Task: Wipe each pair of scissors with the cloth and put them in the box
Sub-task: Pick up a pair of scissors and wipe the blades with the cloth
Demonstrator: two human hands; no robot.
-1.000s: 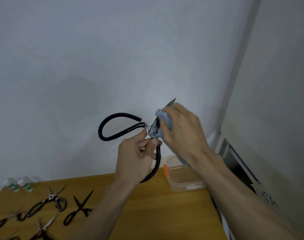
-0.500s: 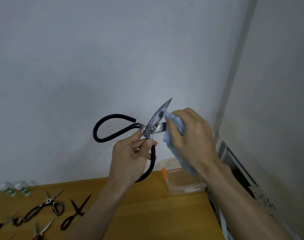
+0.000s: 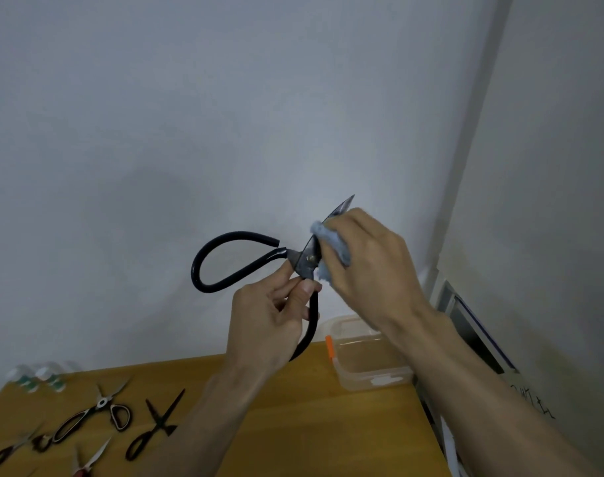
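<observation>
Small bottles [image 3: 35,376]: clear, with green bands, standing at the far left edge of the surface against the wall; blurred.
Loose scissors [image 3: 100,413]: several pairs lying flat on the left part of the surface, apart from one another; one has large oval handles, another, the all-black pair [image 3: 154,426], lies just right of it with blades parted, and a red-handled pair [image 3: 87,463] sits at the lower edge.
Surface [image 3: 293,425]: yellow-brown wood, running from the left edge to the wall corner on the right.
Held scissors [image 3: 245,266]: large, black looped handles, raised above the surface in front of the wall; one loop extends left, the other curves down behind the left hand; blade tip points up and right.
Left hand [image 3: 266,325]: grip narrow, thumb and fingers pinching the held scissors just below the pivot.
Cloth [image 3: 331,249]: pale blue, bunched, pressed against the blades next to the pivot, leaving only the tip exposed above.
Right hand [image 3: 369,263]: grip closed around the cloth, fingers curled over it and the blades.
Box [image 3: 369,366]: clear plastic, open, with an orange clip on its left side; stands on the far right of the surface below the right forearm; contents cannot be told.
</observation>
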